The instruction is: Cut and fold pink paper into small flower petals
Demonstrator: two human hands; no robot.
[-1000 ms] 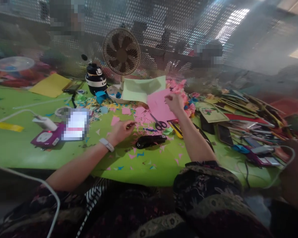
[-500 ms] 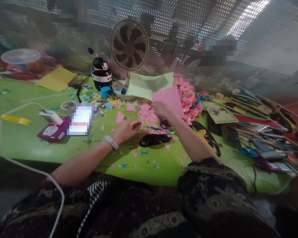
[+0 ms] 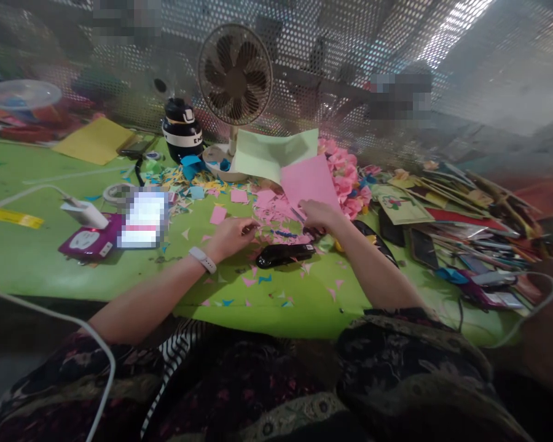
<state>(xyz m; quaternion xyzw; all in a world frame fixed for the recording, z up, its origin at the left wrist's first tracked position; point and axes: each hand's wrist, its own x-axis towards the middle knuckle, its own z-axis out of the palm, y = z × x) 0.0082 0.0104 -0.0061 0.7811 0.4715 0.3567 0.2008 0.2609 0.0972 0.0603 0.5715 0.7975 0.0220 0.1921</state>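
My right hand [image 3: 320, 216] is closed on dark scissors [image 3: 298, 215], whose blades point up and left over the pink paper scraps [image 3: 273, 207]. A pink sheet [image 3: 306, 178] lies just beyond it, partly over a pale green sheet [image 3: 276, 156]. My left hand [image 3: 234, 236], with a white band at the wrist, has its fingers curled together; anything between them is too small to make out. A black stapler [image 3: 284, 255] lies between my forearms. Small pink squares [image 3: 218, 214] are left of the scraps.
A fan [image 3: 235, 77] and a black jug [image 3: 183, 132] stand at the back. On the left are a lit phone [image 3: 144, 220] and a purple box [image 3: 92, 240] with a white charger and cable. Pink paper flowers [image 3: 343, 172] and piled sticks and papers [image 3: 465, 227] fill the right.
My right hand has moved toward me and right, off the pink sheet's lower corner, and now holds the scissors that lay beneath it. The view has shifted slightly. My left hand keeps its pose.
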